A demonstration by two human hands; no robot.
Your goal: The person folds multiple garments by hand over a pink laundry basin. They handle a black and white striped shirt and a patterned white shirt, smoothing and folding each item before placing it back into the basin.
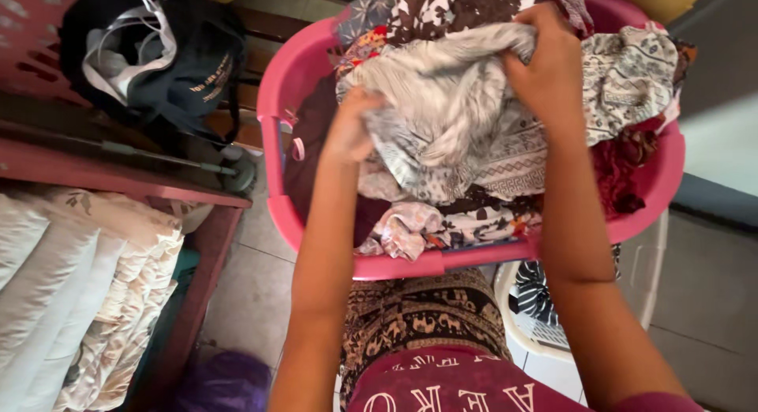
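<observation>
A pink laundry basket [272, 144] stands in front of me, heaped with patterned clothes. On top of the heap lies a grey and white patterned garment [446, 104]. My left hand [351, 128] is closed on its left part. My right hand [549, 76] grips its upper right edge, bunching the cloth. Under it show a brown floral cloth [450, 9], a pale printed cloth [632, 73] and dark red fabric [628, 163].
A dark red wooden shelf [118, 179] at the left holds rolled white and floral bedding [87, 294]. A dark bag with white straps [158, 65] lies at the upper left. A white basket [537, 325] sits below the pink one. Tiled floor [253, 294] shows between.
</observation>
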